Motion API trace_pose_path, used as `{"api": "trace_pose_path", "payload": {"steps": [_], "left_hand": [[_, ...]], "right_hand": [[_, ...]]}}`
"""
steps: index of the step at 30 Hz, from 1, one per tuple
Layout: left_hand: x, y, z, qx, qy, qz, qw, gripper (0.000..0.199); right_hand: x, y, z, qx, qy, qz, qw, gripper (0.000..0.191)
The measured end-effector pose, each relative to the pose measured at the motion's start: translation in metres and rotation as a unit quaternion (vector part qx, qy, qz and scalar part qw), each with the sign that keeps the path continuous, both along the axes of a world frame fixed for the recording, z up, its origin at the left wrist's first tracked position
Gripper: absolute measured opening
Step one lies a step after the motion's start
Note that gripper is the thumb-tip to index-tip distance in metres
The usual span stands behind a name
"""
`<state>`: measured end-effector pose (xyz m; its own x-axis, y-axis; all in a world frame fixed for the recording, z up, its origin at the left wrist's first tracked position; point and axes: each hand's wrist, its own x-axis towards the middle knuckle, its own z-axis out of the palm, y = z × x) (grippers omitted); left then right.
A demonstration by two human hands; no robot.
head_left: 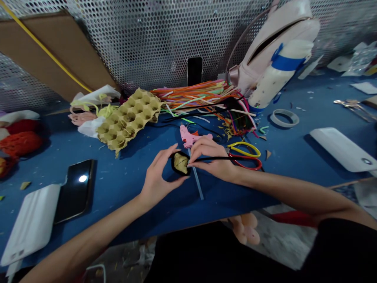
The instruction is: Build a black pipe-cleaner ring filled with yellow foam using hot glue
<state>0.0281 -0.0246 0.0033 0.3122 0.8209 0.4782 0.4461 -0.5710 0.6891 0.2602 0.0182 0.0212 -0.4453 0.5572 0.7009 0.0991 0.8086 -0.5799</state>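
Between the thumb and fingers of my left hand (157, 177) is a small egg-carton piece (180, 163), yellowish pulp inside and black fuzzy material round its rim. My right hand (212, 159) pinches a black pipe cleaner (232, 158) at the right edge of that piece, and its loose length trails right across the wrist. A pink glue gun (190, 136) lies just beyond my hands. Its clear glue stick (198, 182) points towards me, partly under my right fingers. Scissors with yellow and red handles (246, 149) lie right of my right hand.
An egg carton (129, 118) lies at the back left, beside a pile of coloured pipe cleaners (194, 96). Phones (75, 190) and power banks (343, 149) rest on the blue table (123, 220). A bottle (281, 74), bag (250, 67) and tape roll (284, 118) stand right.
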Motion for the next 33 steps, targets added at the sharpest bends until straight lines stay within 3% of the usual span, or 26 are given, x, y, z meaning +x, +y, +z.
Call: {"api": "trace_pose_path", "payload": {"steps": [8,16,23,33], "left_hand": [[0.004,-0.002,-0.004,-0.018,-0.015,0.009,1.000,0.092],[-0.001,0.001,0.000,-0.040,-0.066,-0.023,0.997,0.092],[-0.008,0.002,-0.001,-0.005,-0.013,-0.020,1.000,0.087],[-0.009,0.003,-0.007,-0.066,-0.086,-0.106,0.988,0.104]], "right_hand": [[-0.002,-0.003,0.001,-0.007,-0.004,0.000,1.000,0.015],[-0.001,0.004,0.001,-0.126,0.052,0.010,0.991,0.021],[-0.001,0.007,-0.002,-0.163,0.054,0.012,0.985,0.021],[0.003,0.010,0.000,-0.234,0.040,0.042,0.970,0.021]]}}
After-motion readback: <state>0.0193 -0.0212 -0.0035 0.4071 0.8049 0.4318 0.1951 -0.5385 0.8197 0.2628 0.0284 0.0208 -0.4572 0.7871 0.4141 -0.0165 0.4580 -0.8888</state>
